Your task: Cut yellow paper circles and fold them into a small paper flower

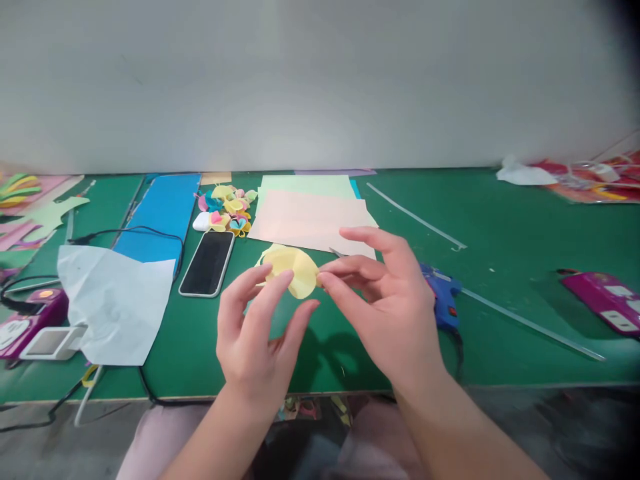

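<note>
A rounded yellow paper piece [304, 272], creased from its middle, is held up above the green table. My right hand [387, 303] pinches its right edge between thumb and fingertips. My left hand [257, 327] has its fingers spread; the index and middle fingertips lie at the left side of the yellow paper, and the thumb stands apart from it. Whether those fingertips press on the paper, I cannot tell. More yellow paper shows behind it. Behind my right hand, partly hidden, is a blue glue gun [445, 300] with a long clear glue stick [530, 323].
Sheets of pale pink paper [310, 217] and green paper lie at the back. Left of them are small colourful paper pieces [233, 203], a phone [207, 263], a blue board [160, 213] and crumpled white paper [117, 303]. Purple devices [603, 297] sit at both sides; black cables run left.
</note>
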`<control>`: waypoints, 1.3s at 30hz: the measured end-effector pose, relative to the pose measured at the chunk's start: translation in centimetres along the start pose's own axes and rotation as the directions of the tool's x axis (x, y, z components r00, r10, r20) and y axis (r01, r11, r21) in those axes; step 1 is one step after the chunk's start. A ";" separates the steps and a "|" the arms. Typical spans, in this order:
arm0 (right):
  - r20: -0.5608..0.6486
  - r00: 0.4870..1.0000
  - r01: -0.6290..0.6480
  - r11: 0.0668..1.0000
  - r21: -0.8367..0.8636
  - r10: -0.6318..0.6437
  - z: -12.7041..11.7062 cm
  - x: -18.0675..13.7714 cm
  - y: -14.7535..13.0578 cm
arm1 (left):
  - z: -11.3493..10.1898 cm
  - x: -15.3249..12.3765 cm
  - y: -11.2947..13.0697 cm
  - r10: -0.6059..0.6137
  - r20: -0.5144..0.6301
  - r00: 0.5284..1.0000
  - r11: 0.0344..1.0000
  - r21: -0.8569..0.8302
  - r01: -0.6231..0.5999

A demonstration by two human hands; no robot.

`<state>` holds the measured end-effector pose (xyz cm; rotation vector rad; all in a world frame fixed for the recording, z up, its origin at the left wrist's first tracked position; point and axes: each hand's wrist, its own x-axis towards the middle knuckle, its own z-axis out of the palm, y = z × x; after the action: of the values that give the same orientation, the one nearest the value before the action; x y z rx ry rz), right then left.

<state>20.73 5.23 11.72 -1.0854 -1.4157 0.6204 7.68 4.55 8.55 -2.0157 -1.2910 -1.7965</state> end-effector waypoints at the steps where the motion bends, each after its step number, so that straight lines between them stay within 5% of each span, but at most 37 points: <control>1: 0.008 1.000 0.005 1.000 -0.004 -0.005 0.1 0.0 0.0 | 0.0 0.1 -0.1 0.005 -0.001 1.000 1.000 0.015 -0.005; 18: 0.078 0.992 -0.098 0.995 0.033 0.096 0.4 -0.1 0.1 | 0.0 -0.7 -0.7 -0.042 -0.065 0.997 0.993 -0.113 0.035; 26: 0.070 0.995 -0.069 0.997 -0.025 0.071 0.7 -0.3 0.0 | 0.3 -0.1 -0.8 -0.001 0.000 1.000 1.000 -0.006 0.001; 39: 0.072 0.997 -0.020 0.998 -0.057 0.024 0.9 -0.4 0.1 | 0.4 -1.1 -1.0 -0.157 0.064 0.986 0.978 -0.129 0.164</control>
<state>19.84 5.06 11.32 -1.1342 -1.4931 0.6448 7.45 4.90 7.05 -2.0958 -1.4217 -1.9620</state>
